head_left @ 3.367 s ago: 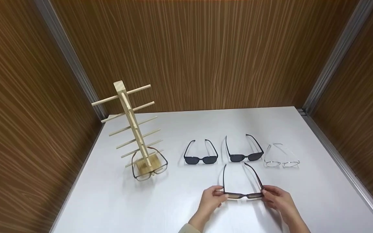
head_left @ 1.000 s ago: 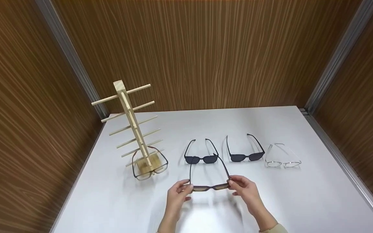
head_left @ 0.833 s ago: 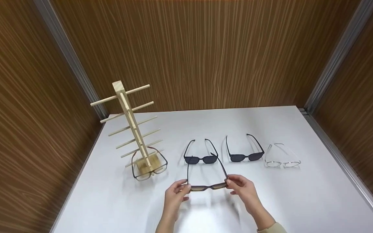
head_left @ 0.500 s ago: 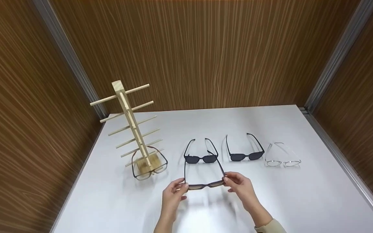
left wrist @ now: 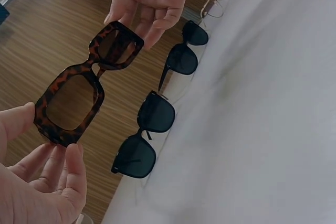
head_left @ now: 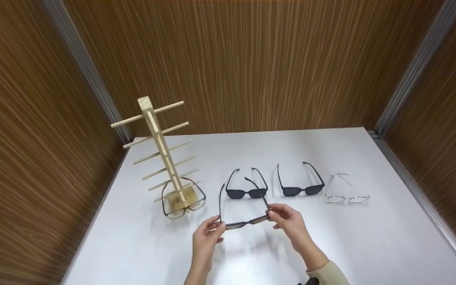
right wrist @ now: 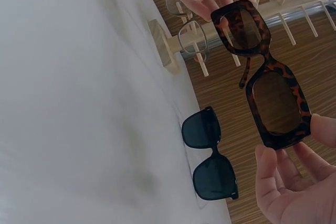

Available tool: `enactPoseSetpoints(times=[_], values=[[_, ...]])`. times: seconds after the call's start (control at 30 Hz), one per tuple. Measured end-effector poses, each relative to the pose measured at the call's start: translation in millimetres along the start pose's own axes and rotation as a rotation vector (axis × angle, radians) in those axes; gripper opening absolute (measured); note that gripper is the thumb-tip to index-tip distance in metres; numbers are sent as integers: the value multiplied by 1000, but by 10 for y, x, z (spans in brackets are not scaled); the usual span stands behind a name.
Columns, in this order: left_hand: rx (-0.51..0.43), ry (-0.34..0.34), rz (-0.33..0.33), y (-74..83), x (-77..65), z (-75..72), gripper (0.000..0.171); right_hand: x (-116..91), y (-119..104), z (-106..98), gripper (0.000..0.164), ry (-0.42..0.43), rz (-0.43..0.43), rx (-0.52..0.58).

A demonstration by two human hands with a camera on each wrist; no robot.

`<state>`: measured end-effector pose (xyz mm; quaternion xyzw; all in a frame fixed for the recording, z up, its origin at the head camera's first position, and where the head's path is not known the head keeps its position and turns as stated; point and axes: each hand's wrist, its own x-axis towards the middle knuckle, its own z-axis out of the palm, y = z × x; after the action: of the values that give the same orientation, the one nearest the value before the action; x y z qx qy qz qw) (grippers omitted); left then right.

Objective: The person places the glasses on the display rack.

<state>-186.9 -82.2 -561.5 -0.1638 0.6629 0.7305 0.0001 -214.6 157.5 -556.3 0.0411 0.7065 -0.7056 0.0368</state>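
Tortoiseshell sunglasses [left wrist: 52,98] with brown lenses are held up over the table, temples unfolded and pointing away. The left hand [head_left: 205,240] pinches their left front corner between thumb and fingers; the right hand [head_left: 290,226] pinches the right corner. In the head view the right side sits a little higher than the left. Behind them lie black sunglasses [head_left: 236,194], which one temple of the held pair overlaps in this view. A wooden glasses stand [head_left: 160,142] with rows of pegs rises at the left, and brown-framed eyeglasses [head_left: 165,213] hang at its lowest pegs.
A second black pair of sunglasses [head_left: 302,191] lies right of the first, and thin clear-framed eyeglasses [head_left: 346,199] lie farther right. The white table [head_left: 390,245] is enclosed by wood-grain panels [head_left: 251,67] at the back and both sides.
Both hands first lifted the tortoiseshell sunglasses off the table, then carried them left and slightly away, toward the stand. The pair has tilted, its right side rising. The other glasses stay put.
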Motion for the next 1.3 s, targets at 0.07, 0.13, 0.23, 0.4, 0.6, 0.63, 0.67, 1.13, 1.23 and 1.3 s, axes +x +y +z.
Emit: enactPoseSetpoints(times=[0.07,0.13,0.23,0.4,0.6,0.63,0.67,1.13,1.23,1.3], values=[[-2,3,12,35,-21,-25,46,13,-20,21,36,-16,-16,5],[-11,9,28,68,-40,-57,45,25,-37,47,36,-34,-30,17],[-30,26,44,114,-65,-111,42,37,-67,96,37,-63,-47,30],[-55,53,43,176,-77,-188,41,60,-121,181,38,-102,-47,42],[-84,64,36,227,-87,-252,46,70,-209,266,38,-134,-51,51],[-87,67,38,230,-88,-261,46,72,-209,275,39,-138,-53,54],[-88,69,38,232,-90,-268,47,82,-192,280,41,-142,-56,61],[-134,89,17,215,-93,-368,51,179,-163,383,41,-187,-99,73],[-141,105,30,238,-118,-399,51,198,-176,422,41,-209,-110,71],[-134,114,44,257,-132,-415,51,209,-185,439,41,-224,-115,70]])
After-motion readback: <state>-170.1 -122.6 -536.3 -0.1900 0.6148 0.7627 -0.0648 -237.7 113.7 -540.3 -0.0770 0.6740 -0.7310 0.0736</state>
